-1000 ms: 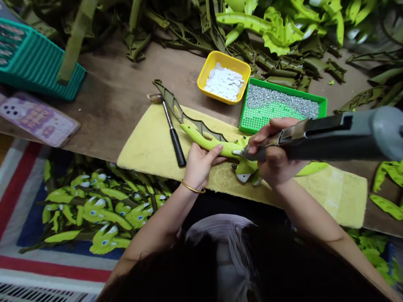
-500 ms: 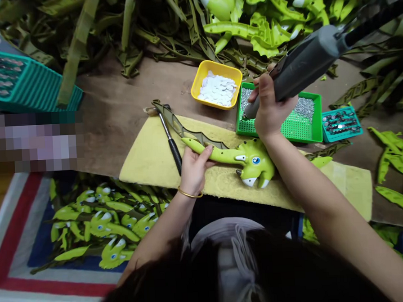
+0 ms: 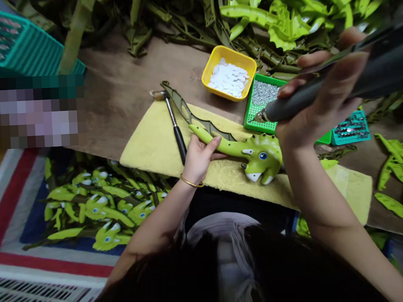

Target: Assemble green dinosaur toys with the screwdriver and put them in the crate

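Note:
My left hand (image 3: 198, 159) grips the neck of a lime-green toy dinosaur (image 3: 261, 159), which lies on a yellow foam pad (image 3: 154, 146). The toy has a blue eye and white horns, and a jagged olive strip (image 3: 199, 115) runs along its back. My right hand (image 3: 320, 90) is raised and holds a grey handheld tool (image 3: 303, 98). The tool's tip sits over a green pegboard tray (image 3: 264, 93) heaped with small silver studs. A black-handled hammer (image 3: 175, 125) lies on the pad beside my left hand.
A yellow bowl (image 3: 229, 73) of white flakes stands behind the pad. Further right is a small teal tray (image 3: 351, 128) of dark pieces. Heaps of green toy parts fill the back. A striped bin (image 3: 89, 206) holds finished dinosaurs at lower left. A teal basket (image 3: 13, 48) stands at upper left.
My right hand has lifted the tool off the toy's neck and moved it up over the studded tray. The dinosaur's head is now uncovered. My left hand keeps its hold.

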Tool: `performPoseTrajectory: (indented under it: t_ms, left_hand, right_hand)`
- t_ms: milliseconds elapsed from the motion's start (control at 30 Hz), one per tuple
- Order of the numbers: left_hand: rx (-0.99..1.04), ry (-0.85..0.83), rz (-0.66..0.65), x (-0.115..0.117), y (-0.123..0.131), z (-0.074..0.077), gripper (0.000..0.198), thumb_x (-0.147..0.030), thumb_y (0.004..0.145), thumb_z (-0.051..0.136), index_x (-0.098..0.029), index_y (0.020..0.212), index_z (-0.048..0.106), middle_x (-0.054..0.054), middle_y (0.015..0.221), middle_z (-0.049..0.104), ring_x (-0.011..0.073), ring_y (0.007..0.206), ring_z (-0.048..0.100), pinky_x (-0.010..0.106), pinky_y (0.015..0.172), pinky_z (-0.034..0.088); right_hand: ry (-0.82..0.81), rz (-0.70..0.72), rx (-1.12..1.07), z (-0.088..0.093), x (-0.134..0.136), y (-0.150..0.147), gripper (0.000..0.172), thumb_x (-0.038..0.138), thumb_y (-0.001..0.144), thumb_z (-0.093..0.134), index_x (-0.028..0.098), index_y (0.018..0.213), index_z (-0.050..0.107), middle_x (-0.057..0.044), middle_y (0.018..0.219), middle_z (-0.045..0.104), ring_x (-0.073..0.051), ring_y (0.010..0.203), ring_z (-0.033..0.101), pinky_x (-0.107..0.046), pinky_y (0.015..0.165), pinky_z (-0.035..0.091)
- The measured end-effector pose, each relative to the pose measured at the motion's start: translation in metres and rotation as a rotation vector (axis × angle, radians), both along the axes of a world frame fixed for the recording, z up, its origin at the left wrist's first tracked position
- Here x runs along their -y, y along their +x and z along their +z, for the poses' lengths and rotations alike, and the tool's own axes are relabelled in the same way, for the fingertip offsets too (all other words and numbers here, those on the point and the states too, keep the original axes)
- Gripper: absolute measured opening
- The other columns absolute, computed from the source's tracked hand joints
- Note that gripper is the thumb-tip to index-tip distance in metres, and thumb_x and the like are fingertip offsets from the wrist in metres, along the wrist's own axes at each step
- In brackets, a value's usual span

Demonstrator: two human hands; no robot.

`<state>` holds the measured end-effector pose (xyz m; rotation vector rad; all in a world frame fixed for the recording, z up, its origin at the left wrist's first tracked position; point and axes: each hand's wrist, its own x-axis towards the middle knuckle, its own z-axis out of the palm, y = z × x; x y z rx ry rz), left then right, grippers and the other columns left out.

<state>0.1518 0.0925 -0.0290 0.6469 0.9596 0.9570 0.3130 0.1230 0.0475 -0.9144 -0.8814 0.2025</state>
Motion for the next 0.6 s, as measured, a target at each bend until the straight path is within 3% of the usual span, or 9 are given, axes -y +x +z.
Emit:
performPoseTrajectory:
  t_ms: [167,300,433,600]
  left_hand:
    - [0.004,0.013,0.012,0.001,0.002,-0.003,0.054,-0.041,0.064,0.086,-0.020,0.096,0.048,0.002,0.089,0.067,0.0264,0.089,0.072,0.039,0.069,0.065]
    - [0.002,0.017,0.009,0.001,0.003,-0.003,0.057,-0.043,0.063,0.086,-0.020,0.100,0.049,0.003,0.092,0.069,0.0228,0.082,0.072,0.031,0.061,0.064]
    - [0.008,0.011,0.002,0.001,0.002,-0.003,0.060,-0.043,0.061,0.087,-0.020,0.101,0.049,0.004,0.093,0.069,0.0231,0.081,0.072,0.029,0.057,0.062]
    - [0.017,-0.006,0.017,0.001,0.003,-0.005,0.058,-0.043,0.062,0.087,-0.020,0.100,0.048,0.005,0.093,0.068,0.0252,0.080,0.073,0.032,0.056,0.063]
  right_hand:
    - [-0.062,0.200,0.142,0.000,0.033,-0.030,0.033,0.058,0.084,0.059,0.037,0.110,0.062,0.003,0.083,0.058,-0.006,0.050,0.053,-0.022,0.043,0.046]
    - [-0.097,0.174,0.281,-0.014,0.035,-0.037,0.033,0.062,0.085,0.051,0.043,0.112,0.056,0.002,0.082,0.057,-0.013,0.059,0.061,-0.027,0.046,0.049]
    - [-0.100,0.206,0.254,-0.025,0.030,-0.035,0.032,0.061,0.084,0.053,0.042,0.110,0.055,0.003,0.076,0.054,-0.014,0.060,0.060,-0.030,0.052,0.053]
    - [-0.024,0.235,0.204,-0.017,0.029,-0.033,0.034,0.058,0.082,0.059,0.038,0.110,0.061,0.004,0.080,0.061,-0.009,0.050,0.054,-0.028,0.050,0.052]
